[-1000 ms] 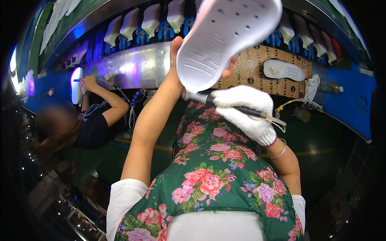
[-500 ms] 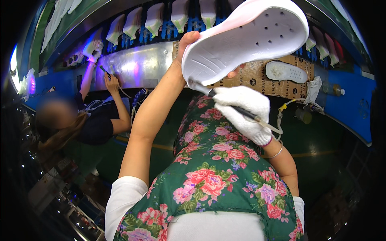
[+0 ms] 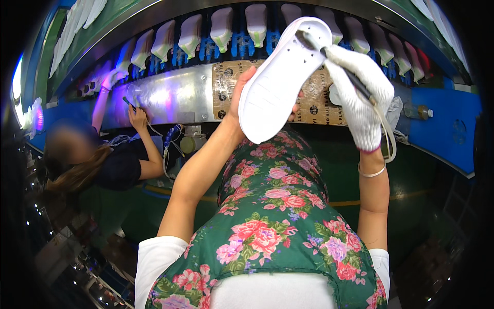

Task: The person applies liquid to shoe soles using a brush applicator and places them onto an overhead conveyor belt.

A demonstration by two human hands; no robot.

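My bare left hand (image 3: 238,98) grips a white shoe sole (image 3: 275,95) along its edge, thumb on the near side and fingertips showing at the far side. The sole stands tilted, its inner face toward me, with small holes at the upper end. In a white knit glove, my right hand (image 3: 365,87) closes around a dark-handled brush (image 3: 352,77) with a pale hose trailing from its end. The brush's bristles touch the sole's upper, holed end and look blurred. Behind the glove, a second white sole (image 3: 334,96) is mostly hidden.
Beyond my hands runs a curved line of several light shoe uppers (image 3: 221,33) on blue holders. A metal plate (image 3: 180,87) and a cardboard sheet (image 3: 226,85) lie before it. A person (image 3: 121,159) works at left. A clear bottle (image 3: 418,112) lies on the blue surface at right.
The sole has been lowered and turned more upright, nearer to me. My right hand with the brush has moved up and right, from the sole's lower end to its upper end.
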